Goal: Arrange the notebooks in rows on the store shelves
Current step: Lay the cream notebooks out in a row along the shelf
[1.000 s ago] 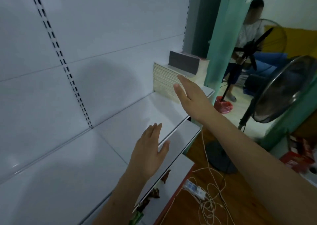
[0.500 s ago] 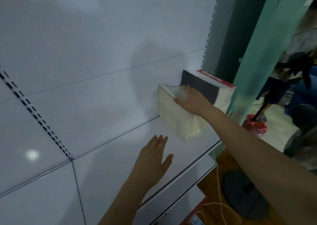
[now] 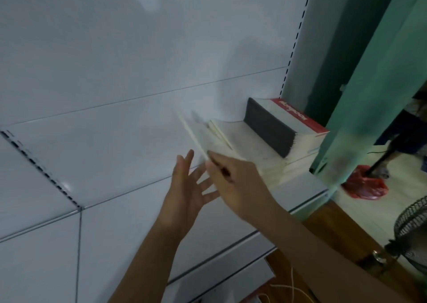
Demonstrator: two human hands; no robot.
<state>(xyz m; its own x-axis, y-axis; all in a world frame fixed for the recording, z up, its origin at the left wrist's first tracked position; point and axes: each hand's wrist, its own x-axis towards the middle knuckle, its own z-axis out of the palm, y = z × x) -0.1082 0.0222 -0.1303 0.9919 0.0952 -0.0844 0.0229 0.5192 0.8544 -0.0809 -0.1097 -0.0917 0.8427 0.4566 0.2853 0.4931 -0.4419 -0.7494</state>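
Note:
A pile of cream notebooks (image 3: 251, 145) lies at the right end of the white shelf (image 3: 129, 228), with a thick dark-spined, red-covered book (image 3: 277, 127) on top. My right hand (image 3: 240, 187) grips a few thin notebooks (image 3: 201, 136) by their near edge and holds them tilted up off the pile's left side. They are blurred. My left hand (image 3: 187, 191) hovers just left of them, fingers spread, palm toward the lifted notebooks, holding nothing.
The white back panel (image 3: 138, 60) has slotted uprights at left and right. A teal pillar (image 3: 379, 76) stands right of the shelf end. Below right are a wooden floor, a red bag (image 3: 365, 185), a fan's grille (image 3: 413, 224) and white cables (image 3: 288, 289).
My right hand went from resting on the pile to lifting a few notebooks off its left side. My left hand rose toward them. The view moved closer to the pile.

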